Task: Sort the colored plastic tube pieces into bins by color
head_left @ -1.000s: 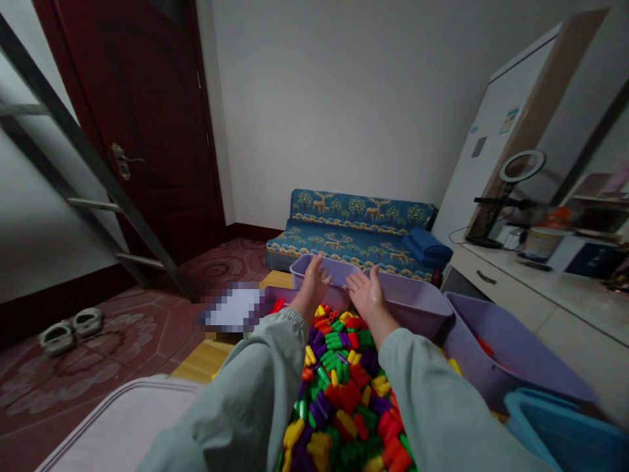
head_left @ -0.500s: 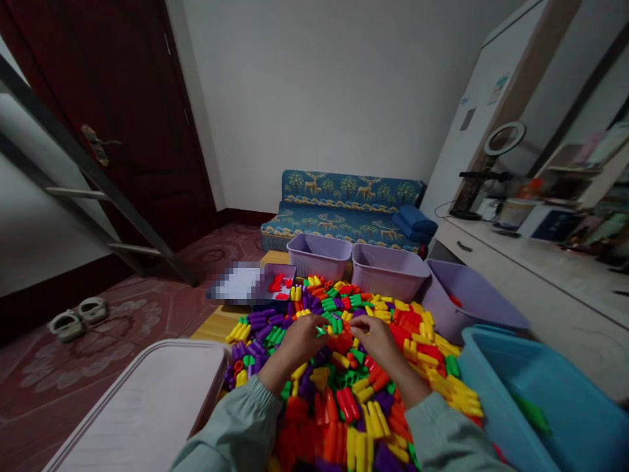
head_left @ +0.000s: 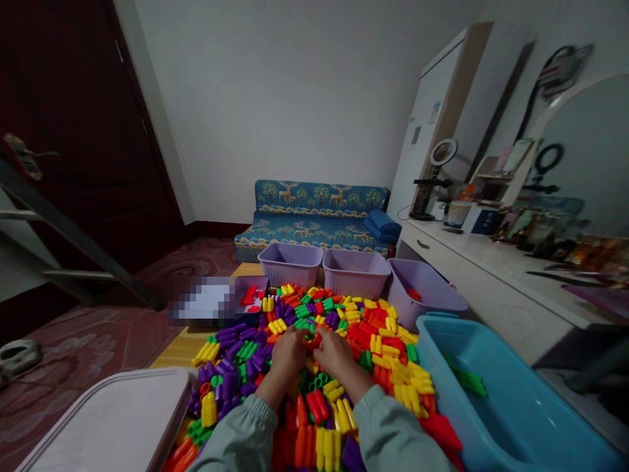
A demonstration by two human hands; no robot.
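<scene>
A thick spread of plastic toy building pieces in red, orange, yellow, green and purple covers the wooden table. Over its middle, my left hand is closed, fingertips curled inward. My right hand faces it in a pinch, fingertips almost meeting those of the left. Red and orange show between the fingertips, but whether this is a held piece or the pile beneath is too small to tell. Joined yellow pieces and red pieces lie between my forearms.
Several lilac bins line the table's far side. A blue bin with a green piece inside stands at right. A small purple tray holds red pieces. A pale lid lies near left. Beyond are a patterned sofa and a dresser.
My head has turned to the right, so the scene shifts left in view. My hands have come closer together, fingertips now nearly touching, low over the pieces.
</scene>
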